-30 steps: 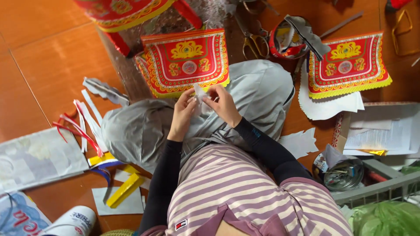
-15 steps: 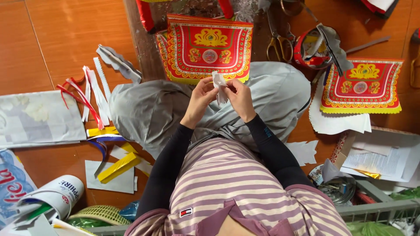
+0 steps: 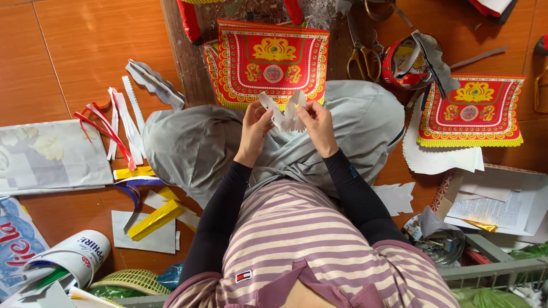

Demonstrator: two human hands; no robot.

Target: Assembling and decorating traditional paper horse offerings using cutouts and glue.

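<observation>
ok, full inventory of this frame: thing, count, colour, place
white paper cutout: 1, white, held between both hands
ornate paper panels: 2, red and gold, top centre and right
scissors: 1, yellow-handled, top right of centre
paper strips: several, red and white, floor at left
yellow strips: a few, floor lower left
rolled paper: 1, white, bottom left
white sheets: stack, right
left hand: grip on cutout
right hand: grip on cutout

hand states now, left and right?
Left hand: closed, pinching the white paper cutout.
Right hand: closed, pinching the same cutout's other side.
</observation>
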